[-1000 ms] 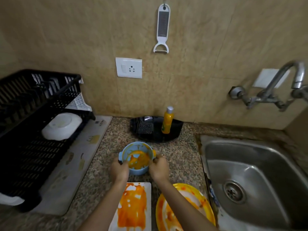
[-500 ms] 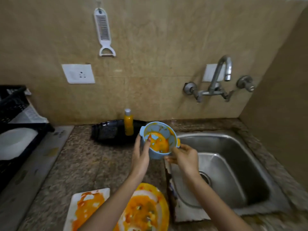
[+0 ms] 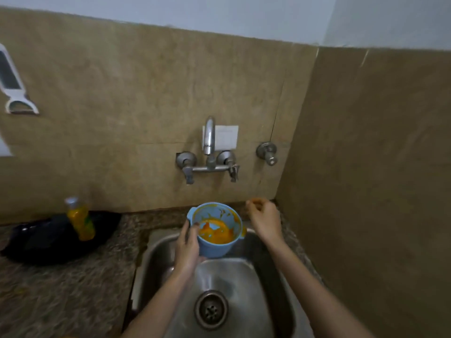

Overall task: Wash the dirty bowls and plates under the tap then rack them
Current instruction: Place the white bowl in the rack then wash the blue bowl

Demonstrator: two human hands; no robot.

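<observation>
Just over the back of the steel sink (image 3: pixel 246 279), the blue bowl (image 3: pixel 220 222) hangs in the air, held by the left hand (image 3: pixel 186 248) alone. That hand sits on the bowl's left side: the palm lies against the outer wall, the thumb hooks over the near rim, and the fingers curl in under the base. The bowl leans a little towards the camera, so its inside shows (a thick orange smear across the bottom and streaks up the wall). Small lugs stick out from the rim at the far left and the near right.

The right hand (image 3: pixel 264 219) is to the right of the bowl and clear of it, over the sink's back right corner. Its fingers are loosely curled and hold nothing; an orange stain marks one fingertip.

Straight behind and above the bowl, the wall tap (image 3: pixel 209 137) points its spout downwards, with a lever on each side below it and a separate valve (image 3: pixel 267 152) off to the right. The drain (image 3: pixel 211 309) lies in the basin nearer the camera, between the two forearms.

On the speckled counter (image 3: pixel 61 293) left of the sink rests a black tray (image 3: pixel 44 242) with a yellow bottle (image 3: pixel 80 219) standing in it. A white peeler (image 3: pixel 12 86) hangs on the wall at the far left edge.
</observation>
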